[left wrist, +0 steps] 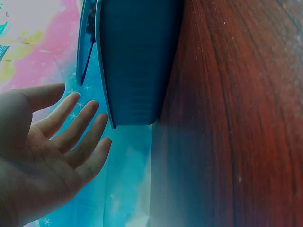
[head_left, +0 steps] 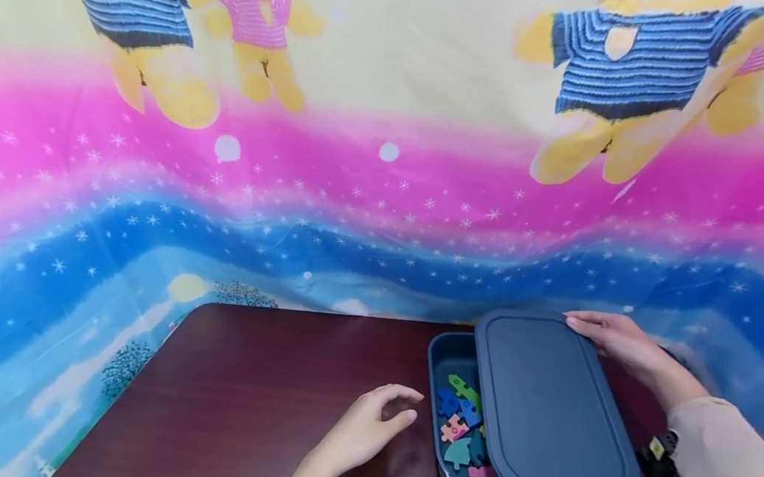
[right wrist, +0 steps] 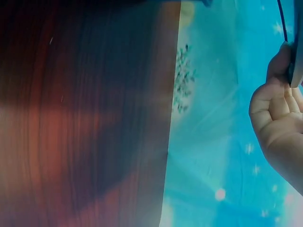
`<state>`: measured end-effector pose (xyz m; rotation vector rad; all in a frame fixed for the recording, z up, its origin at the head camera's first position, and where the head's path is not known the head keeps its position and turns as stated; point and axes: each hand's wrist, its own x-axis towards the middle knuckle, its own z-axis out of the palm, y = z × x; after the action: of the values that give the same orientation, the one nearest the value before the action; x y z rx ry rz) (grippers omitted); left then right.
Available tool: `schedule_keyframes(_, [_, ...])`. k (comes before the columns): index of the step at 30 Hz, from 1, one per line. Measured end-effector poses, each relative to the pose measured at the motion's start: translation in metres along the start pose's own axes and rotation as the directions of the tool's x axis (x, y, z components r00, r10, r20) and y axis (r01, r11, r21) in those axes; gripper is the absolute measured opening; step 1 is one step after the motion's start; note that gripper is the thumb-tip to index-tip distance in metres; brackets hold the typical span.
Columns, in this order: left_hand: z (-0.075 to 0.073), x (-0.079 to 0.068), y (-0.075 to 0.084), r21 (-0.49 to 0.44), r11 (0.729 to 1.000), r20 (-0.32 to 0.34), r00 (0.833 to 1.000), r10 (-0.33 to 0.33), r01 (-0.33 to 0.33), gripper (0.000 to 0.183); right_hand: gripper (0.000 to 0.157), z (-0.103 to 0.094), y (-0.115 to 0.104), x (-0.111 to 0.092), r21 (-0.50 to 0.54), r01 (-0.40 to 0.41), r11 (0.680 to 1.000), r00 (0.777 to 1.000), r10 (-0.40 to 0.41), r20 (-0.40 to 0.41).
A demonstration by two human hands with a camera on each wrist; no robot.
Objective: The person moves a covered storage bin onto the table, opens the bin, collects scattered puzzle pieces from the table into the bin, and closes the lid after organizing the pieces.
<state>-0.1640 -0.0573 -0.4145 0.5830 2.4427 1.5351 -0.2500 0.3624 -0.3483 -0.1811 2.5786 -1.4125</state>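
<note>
A dark blue-grey box (head_left: 436,390) stands at the right of the table, its left part uncovered. Colourful puzzle pieces (head_left: 454,428) in green, blue, orange, teal and pink lie inside it. The box's lid (head_left: 552,409) is raised and shifted to the right, hiding the rest of the inside. My right hand (head_left: 620,347) pinches the lid at its far right corner; the right wrist view shows the thumb at the lid's edge (right wrist: 297,61). My left hand (head_left: 369,426) hovers left of the box, fingers loosely bent and holding nothing. In the left wrist view its palm (left wrist: 42,165) faces the box wall (left wrist: 137,71).
The dark red-brown table (head_left: 245,391) spreads to the left of the box. A small black object (head_left: 659,456) is at the right by the sleeve. Behind the table hangs a bright cloth (head_left: 372,193) printed with bears and snowflakes.
</note>
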Motion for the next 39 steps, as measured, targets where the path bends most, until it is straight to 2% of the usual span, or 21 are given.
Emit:
schedule_keyframes(6, [-0.002, 0.000, 0.000, 0.001, 1.000, -0.004, 1.000, 0.010, -0.010, 0.024, 0.070, 0.023, -0.011, 0.016, 0.045, 0.004, 0.999, 1.000, -0.005, 0.014])
schedule_keyframes(13, [-0.001, 0.000, -0.003, 0.023, 1.000, -0.005, 1.000, 0.010, -0.010, 0.023, 0.069, 0.043, -0.013, 0.026, 0.067, 0.011, 0.998, 1.000, -0.012, 0.019])
schedule_keyframes(21, [0.000, -0.002, -0.002, 0.041, 0.998, -0.026, 0.999, 0.043, -0.042, 0.024, 0.067, 0.061, -0.014, 0.035, 0.097, 0.011, 0.995, 1.000, -0.013, 0.014])
schedule_keyframes(29, [-0.001, -0.003, -0.002, 0.026, 0.998, -0.031, 0.998, 0.060, -0.059, 0.025, 0.064, 0.073, -0.016, 0.038, 0.092, 0.016, 0.996, 1.000, -0.016, 0.001])
schedule_keyframes(39, [-0.001, -0.002, -0.003, 0.021, 0.999, -0.021, 0.999, 0.050, -0.049, 0.024, 0.067, 0.076, -0.006, 0.039, 0.052, -0.007, 0.999, 0.999, 0.010, -0.051])
